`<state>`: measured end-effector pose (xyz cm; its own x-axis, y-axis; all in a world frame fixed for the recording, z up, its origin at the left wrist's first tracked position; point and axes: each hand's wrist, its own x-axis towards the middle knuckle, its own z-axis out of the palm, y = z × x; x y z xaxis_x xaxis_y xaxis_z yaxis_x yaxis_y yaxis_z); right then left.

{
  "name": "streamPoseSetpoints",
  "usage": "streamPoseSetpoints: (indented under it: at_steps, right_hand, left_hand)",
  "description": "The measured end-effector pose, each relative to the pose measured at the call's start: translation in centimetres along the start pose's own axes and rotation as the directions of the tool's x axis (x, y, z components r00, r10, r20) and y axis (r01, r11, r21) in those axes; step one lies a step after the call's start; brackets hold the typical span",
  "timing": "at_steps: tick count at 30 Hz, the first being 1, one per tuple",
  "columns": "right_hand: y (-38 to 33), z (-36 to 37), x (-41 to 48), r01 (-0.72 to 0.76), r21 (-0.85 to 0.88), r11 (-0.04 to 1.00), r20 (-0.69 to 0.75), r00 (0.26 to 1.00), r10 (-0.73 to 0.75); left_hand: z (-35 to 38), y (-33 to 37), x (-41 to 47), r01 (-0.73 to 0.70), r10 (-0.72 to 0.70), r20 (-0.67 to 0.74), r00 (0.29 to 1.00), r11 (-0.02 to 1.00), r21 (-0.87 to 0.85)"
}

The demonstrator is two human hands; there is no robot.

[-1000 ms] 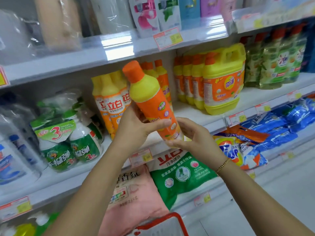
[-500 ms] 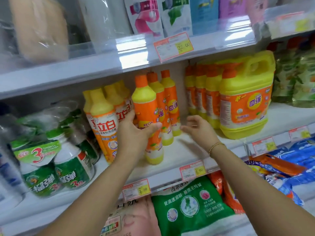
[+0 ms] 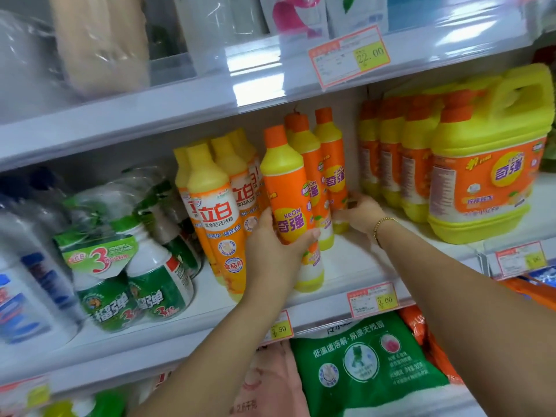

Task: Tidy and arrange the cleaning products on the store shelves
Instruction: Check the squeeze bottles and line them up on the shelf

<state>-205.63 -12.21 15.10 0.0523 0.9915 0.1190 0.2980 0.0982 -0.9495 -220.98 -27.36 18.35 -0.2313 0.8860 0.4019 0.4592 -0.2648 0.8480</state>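
Note:
An orange and yellow detergent bottle (image 3: 287,188) with an orange cap stands upright at the front of the middle shelf (image 3: 355,266). My left hand (image 3: 275,251) grips its lower body, thumb across the label. Two matching bottles (image 3: 326,164) stand in a row behind it. My right hand (image 3: 359,213) reaches deeper in, fingers curled round the base of the rearmost bottle; its fingertips are hidden behind that bottle.
Yellow-capped orange bottles (image 3: 216,206) crowd the left side of the row. Green and white spray bottles (image 3: 144,281) stand further left. A big yellow jug (image 3: 487,176) and more bottles (image 3: 391,158) stand right. Bags (image 3: 367,365) lie on the shelf below.
The bottle went from tilted in both hands in front of the shelf to upright on the shelf. My right hand let go and moved back to the rear bottle.

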Motion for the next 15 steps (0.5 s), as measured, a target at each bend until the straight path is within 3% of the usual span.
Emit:
streamPoseSetpoints:
  at_steps: [3,7,11,15]
  right_hand:
    - [-0.3,-0.5,-1.2,0.048,-0.173,0.984,-0.142,0.987,-0.073]
    - [-0.5,-2.4,-3.4,0.049,-0.149,0.988,-0.196,0.977,-0.078]
    - [-2.5,-4.1,-6.6,-0.005,0.190,0.982,-0.057,0.998,0.016]
    - [-4.5,-4.8,-11.2,-0.077,0.304,0.949,0.128,0.991,0.039]
  left_hand:
    - [-0.5,0.3,-0.4,0.033,-0.034,0.044,0.998,0.999,0.032]
    - [-1.3,1.0,-0.6,0.079,-0.090,0.077,0.993,0.988,0.132]
    - [-1.7,2.2,-1.5,0.089,-0.112,0.086,0.990,0.968,0.236]
    - [-2.7,3.8,-4.0,0.035,-0.052,0.098,0.994,0.985,0.171]
